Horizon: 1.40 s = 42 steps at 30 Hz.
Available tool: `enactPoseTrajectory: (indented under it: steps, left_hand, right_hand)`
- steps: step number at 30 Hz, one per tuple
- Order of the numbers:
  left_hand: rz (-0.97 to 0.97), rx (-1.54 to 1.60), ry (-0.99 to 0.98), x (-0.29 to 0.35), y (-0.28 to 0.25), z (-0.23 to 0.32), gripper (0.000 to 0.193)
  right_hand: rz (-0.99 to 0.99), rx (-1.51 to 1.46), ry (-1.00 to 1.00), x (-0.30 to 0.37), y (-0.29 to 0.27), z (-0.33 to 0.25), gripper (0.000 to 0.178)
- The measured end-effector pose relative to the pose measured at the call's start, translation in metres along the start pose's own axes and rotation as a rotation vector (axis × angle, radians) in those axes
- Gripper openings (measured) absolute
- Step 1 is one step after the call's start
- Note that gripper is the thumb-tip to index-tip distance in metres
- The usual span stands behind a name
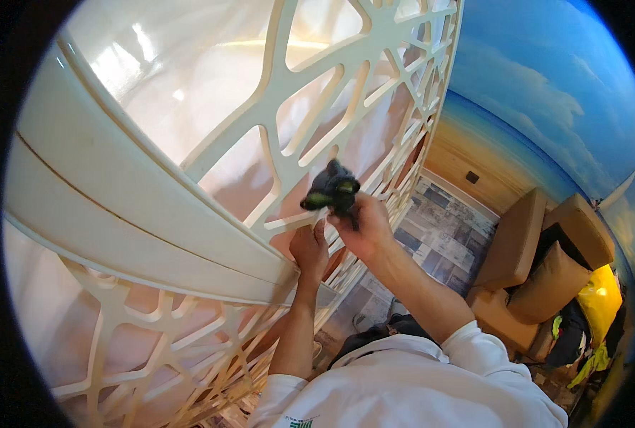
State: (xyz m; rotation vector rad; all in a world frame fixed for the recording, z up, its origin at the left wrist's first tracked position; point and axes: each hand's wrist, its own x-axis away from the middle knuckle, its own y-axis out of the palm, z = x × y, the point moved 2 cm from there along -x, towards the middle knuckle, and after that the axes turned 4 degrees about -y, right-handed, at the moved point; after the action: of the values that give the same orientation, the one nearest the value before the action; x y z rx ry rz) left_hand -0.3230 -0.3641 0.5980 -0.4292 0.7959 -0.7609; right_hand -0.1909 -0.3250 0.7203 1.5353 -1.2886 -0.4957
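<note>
My right hand (pixel 367 227) is closed round the grip of a black and green cordless drill (pixel 334 191), held up in front of a cream openwork lattice panel (pixel 280 85). The drill's front end is turned away and hard to make out. Just below and left of the drill, my left hand (pixel 309 248) is at the lattice, its thumb raised and its fingers closed. Whatever those fingers hold is hidden or too small to see.
A smooth cream curved beam (pixel 153 207) runs under the panel, with a lower lattice (pixel 128 342) beneath it. To the right stand a brown armchair (pixel 506 260) with cushions and a yellow bag (pixel 601 303). A beach mural (pixel 545 93) covers the wall above patchwork flooring (pixel 438 232).
</note>
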Motion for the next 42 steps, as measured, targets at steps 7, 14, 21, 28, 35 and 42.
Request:
enactPoseTrajectory:
  steps: [7,14,21,28,35,42]
  left_hand:
    - [0.029,0.065,0.042,0.001,0.002,-0.003,0.029]
    - [-0.214,0.397,-0.122,0.034,0.009,-0.039,0.025]
    - [-0.319,0.605,-0.254,0.054,-0.015,-0.044,0.025]
    - [-0.248,0.67,-0.252,0.04,-0.008,-0.044,0.024]
    - [-0.067,0.638,-0.176,0.022,0.017,-0.034,0.024]
    - [0.044,0.127,-0.089,0.009,0.001,0.003,0.023]
  right_hand:
    - [-0.165,-0.133,-0.064,-0.022,0.055,-0.019,0.011]
    - [-0.149,0.875,-0.225,0.054,0.069,0.055,0.024]
    - [-0.352,1.37,-0.736,0.061,0.044,0.063,0.019]
    - [-0.497,1.663,-1.14,0.045,0.007,0.079,0.061]
    - [-0.605,1.589,-1.005,0.008,-0.022,0.053,0.061]
    - [-0.437,1.261,-1.094,0.019,-0.075,0.012,0.054]
